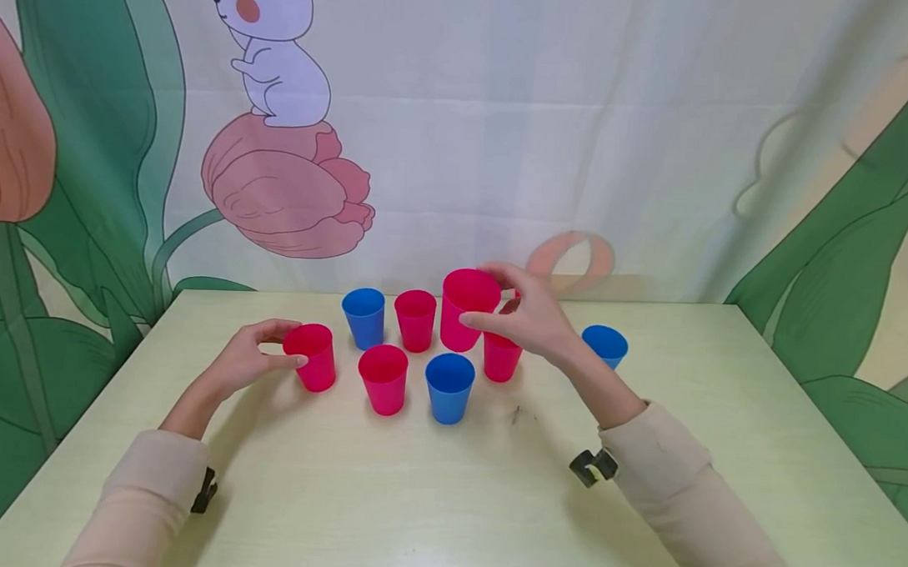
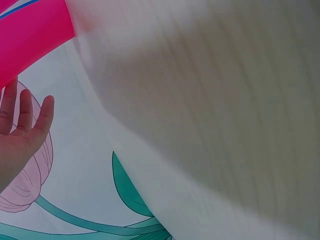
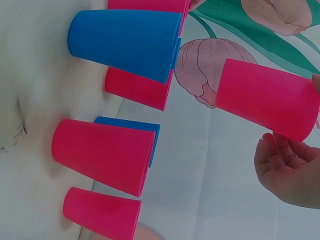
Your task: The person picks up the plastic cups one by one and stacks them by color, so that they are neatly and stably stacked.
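In the head view, my right hand [image 1: 531,313] pinches a pink cup [image 1: 468,311] between thumb and fingers, holding it upright. The right wrist view has this pink cup [image 3: 267,97] raised off the table. To the left, my left hand [image 1: 252,358] has its thumb and fingers at the sides of another pink cup [image 1: 314,364], which stands on the table. The left wrist view catches spread fingers [image 2: 42,120] under that pink cup [image 2: 35,37]. Between the hands stand a front pink cup [image 1: 384,385] and a front blue cup [image 1: 449,392].
Farther back are a blue cup [image 1: 364,322] and a pink cup [image 1: 415,325]. One pink cup [image 1: 501,360] stands beneath the right hand, and a blue cup [image 1: 604,345] is partly behind the right forearm. A printed curtain [image 1: 466,150] hangs behind the pale table [image 1: 416,499].
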### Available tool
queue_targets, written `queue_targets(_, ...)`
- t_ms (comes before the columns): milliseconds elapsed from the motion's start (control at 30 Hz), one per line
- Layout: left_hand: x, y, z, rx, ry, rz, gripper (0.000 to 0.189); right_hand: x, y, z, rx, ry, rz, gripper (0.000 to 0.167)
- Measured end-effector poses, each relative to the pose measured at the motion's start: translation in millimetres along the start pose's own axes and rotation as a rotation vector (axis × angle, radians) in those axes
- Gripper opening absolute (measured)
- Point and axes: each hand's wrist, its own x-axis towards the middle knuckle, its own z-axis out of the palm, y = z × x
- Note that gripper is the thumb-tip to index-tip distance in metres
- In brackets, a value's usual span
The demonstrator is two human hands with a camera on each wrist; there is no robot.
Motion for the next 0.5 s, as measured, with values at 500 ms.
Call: queue_targets(500,-0.3,-0.4,-0.4,-0.010,-0.003,0.000,0.068,20.6,-6.4,24.3,0.002,-0.014,0.043,0.070)
